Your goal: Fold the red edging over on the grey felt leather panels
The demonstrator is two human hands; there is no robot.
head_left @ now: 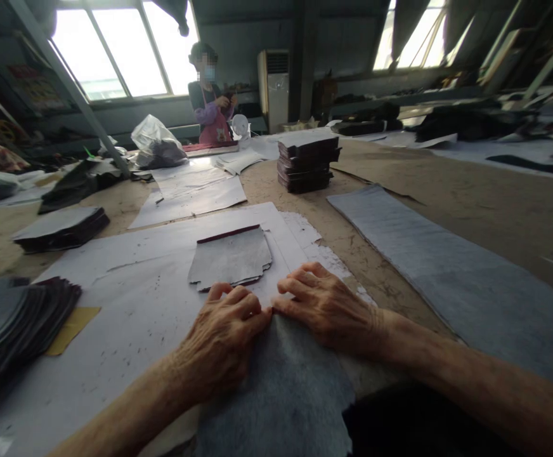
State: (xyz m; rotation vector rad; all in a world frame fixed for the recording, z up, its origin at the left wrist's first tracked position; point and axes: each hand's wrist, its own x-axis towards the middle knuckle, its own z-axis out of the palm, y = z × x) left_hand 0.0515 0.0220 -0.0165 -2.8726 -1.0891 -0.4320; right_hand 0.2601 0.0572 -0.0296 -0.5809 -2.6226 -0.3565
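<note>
My left hand [222, 339] and my right hand [326, 304] rest side by side at the top edge of a grey felt-like sheet [281, 393] lying in front of me. Both hands have their fingers curled, and the fingertips press or pinch the sheet's edge where the hands meet. Just beyond them, a small pile of cut grey pieces [231, 257] with a dark red edge lies on white paper [129, 298].
A fanned stack of dark pieces [14, 324] sits at the left, another stack [62, 227] behind it, and a tall stack [307, 164] at the centre back. A long grey strip [448, 273] runs along the right. A person [210, 101] works at the far end.
</note>
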